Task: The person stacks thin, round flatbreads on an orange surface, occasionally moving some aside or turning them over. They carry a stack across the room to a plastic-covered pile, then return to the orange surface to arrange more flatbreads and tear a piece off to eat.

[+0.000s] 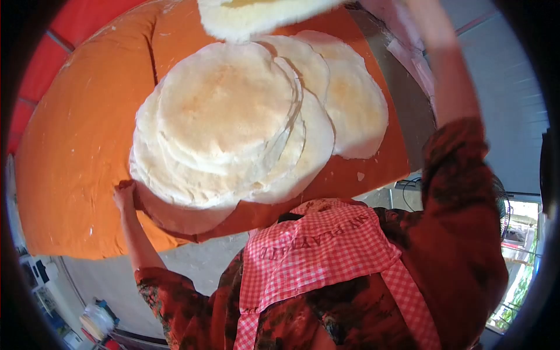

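Several large round flatbreads (227, 105) lie in an overlapping pile in front of me, pale with light brown patches. To the right of the pile, another flatbread (354, 96) rests partly under its neighbour. My left hand (123, 194) is at the pile's lower left, its fingers curled closed against the orange cloth (76, 157); whatever they hold is hidden. My right forearm (449, 76) reaches up past the top edge, so the right hand itself is cut off. A raised flatbread (256, 20) shows at the top edge, partly out of view; what supports it is hidden.
The orange cloth covers a broad rounded surface, with a fold running down near its middle. A pink checked apron (318, 256) hangs on my front at the near edge. Beyond the right edge stand a fan (500, 204) and a bright opening (519, 256).
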